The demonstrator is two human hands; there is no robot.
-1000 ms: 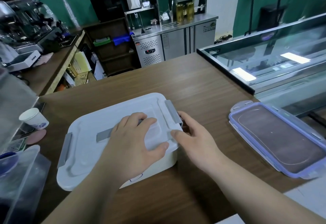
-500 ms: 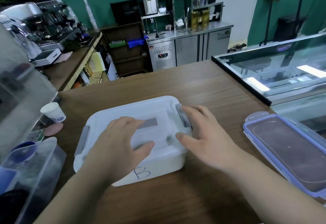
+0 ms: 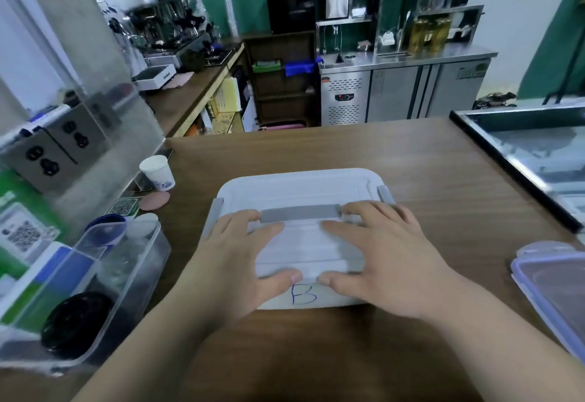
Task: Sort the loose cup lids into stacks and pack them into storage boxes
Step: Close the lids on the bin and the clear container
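White box: it sits on the wooden counter [image 3: 316, 148] straight ahead of you at 12 o'clock, with a blue letter B [image 3: 303, 294] on its near wall.
White box lid [image 3: 300, 186]: it is seated on the box, so you cannot tell what is inside.
Grey handle [image 3: 300, 213]: it lies flat across the lid, between your fingertips.
Latches: a grey left latch [image 3: 212, 218] at 9 o'clock of the lid and a grey right latch [image 3: 385, 194] at 3 o'clock.
Left hand [image 3: 240, 262]: it lies flat on the lid's left half with fingers spread and the thumb at the near edge.
Right hand [image 3: 383, 259]: it lies flat on the right half, mirrored, with the thumb tip just beside the left thumb but apart from it.
Clear tub [image 3: 139, 262]: open-topped at your 8 o'clock, holding a stack of black cup lids [image 3: 76, 319]; the rest of its contents are too blurred to name.
Purple-rimmed lid [image 3: 550, 287]: it lies alone on the counter at your 4 o'clock.
Paper cup [image 3: 158, 172]: it stands upright at 10 o'clock, well apart from the box.
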